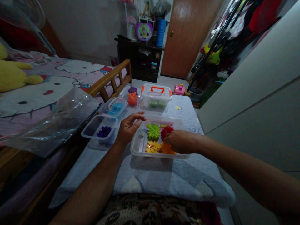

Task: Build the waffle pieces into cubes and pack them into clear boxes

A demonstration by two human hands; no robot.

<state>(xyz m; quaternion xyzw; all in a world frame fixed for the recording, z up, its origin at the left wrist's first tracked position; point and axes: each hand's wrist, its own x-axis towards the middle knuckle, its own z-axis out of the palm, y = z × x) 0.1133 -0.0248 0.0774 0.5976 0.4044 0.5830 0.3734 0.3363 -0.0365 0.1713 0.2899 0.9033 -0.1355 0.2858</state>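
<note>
A clear plastic tray (pixel 140 149) lies on the cloth-covered table and holds green (pixel 153 132), red (pixel 167 130), yellow (pixel 152 147) and orange (pixel 167 150) toothed toy pieces. My left hand (pixel 128 128) rests on the tray's left rim, fingers curled over its far edge. My right hand (pixel 180 141) lies inside the tray over the red and orange pieces, fingers closed; what they pinch is hidden.
To the left stand a small container with purple pieces (pixel 103 131), one with blue pieces (pixel 114 107) and one with orange and purple pieces (pixel 132 97). A lidded box with orange handle (pixel 156 95) is behind. A bed (pixel 47 87) and plastic bag (pixel 58 122) lie left; white wall right.
</note>
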